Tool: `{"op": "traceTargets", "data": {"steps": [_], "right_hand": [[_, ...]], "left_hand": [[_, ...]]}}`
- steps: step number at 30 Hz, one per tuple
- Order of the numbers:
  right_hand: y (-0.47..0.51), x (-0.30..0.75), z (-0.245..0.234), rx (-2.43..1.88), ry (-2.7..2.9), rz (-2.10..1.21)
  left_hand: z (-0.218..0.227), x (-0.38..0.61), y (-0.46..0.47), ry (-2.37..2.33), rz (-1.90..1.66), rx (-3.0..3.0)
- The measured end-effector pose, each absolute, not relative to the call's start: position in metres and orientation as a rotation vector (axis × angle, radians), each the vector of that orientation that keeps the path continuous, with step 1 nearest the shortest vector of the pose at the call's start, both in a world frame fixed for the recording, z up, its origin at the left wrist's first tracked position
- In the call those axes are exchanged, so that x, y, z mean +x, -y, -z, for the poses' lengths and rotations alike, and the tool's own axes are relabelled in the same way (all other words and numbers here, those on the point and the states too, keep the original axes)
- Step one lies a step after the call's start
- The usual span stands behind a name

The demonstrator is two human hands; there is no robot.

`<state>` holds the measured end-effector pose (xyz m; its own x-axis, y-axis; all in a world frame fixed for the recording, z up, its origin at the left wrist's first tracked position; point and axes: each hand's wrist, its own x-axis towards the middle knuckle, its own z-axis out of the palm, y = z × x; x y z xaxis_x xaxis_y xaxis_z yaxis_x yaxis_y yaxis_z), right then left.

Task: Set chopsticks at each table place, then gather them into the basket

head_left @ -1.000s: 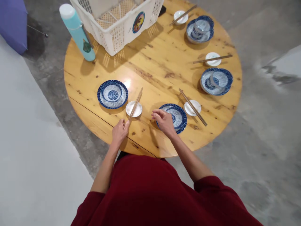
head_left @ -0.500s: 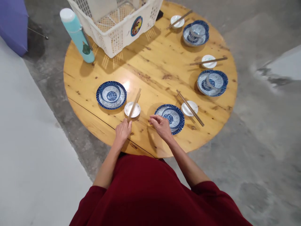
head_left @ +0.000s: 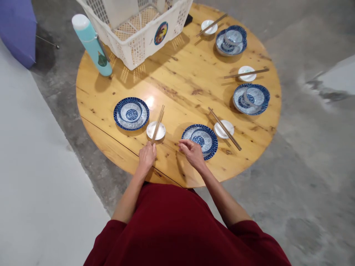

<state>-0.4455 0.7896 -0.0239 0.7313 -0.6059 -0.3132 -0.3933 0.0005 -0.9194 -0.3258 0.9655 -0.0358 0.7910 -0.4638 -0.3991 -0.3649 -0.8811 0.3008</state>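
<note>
- The white basket (head_left: 133,29) blocks the far-left part of the table (head_left: 183,85). A teal bottle (head_left: 93,44) stands just left of the basket.
- Between the basket and the person lies a broad stretch of bare wood, open to reach across.
- Past that stretch, nearer the person than the basket, a row bars the edge: plate with bowl (head_left: 131,113), saucer (head_left: 161,132) carrying chopsticks (head_left: 158,118), second plate (head_left: 206,139), another saucer (head_left: 220,131) under slanted sticks (head_left: 224,123).
- Only narrow gaps part these. The left hand (head_left: 146,157) and right hand (head_left: 192,153) sit there, with a bare strip between them.
- Right of the basket, two far plates (head_left: 251,98) with saucers line the rim.
</note>
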Motion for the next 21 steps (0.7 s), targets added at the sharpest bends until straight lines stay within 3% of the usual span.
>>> {"op": "traceTargets", "data": {"steps": [12,21], "right_hand": [[-0.792,-0.449,0.015,-1.706,-0.786,0.214],[-0.835,-0.505,0.012,-1.68,-0.882,0.1]], "left_hand": [[0.01,-0.328,-0.954,0.636,0.744,2.901],[0.005,-0.325,-1.013,0.375,0.692,2.809]]}}
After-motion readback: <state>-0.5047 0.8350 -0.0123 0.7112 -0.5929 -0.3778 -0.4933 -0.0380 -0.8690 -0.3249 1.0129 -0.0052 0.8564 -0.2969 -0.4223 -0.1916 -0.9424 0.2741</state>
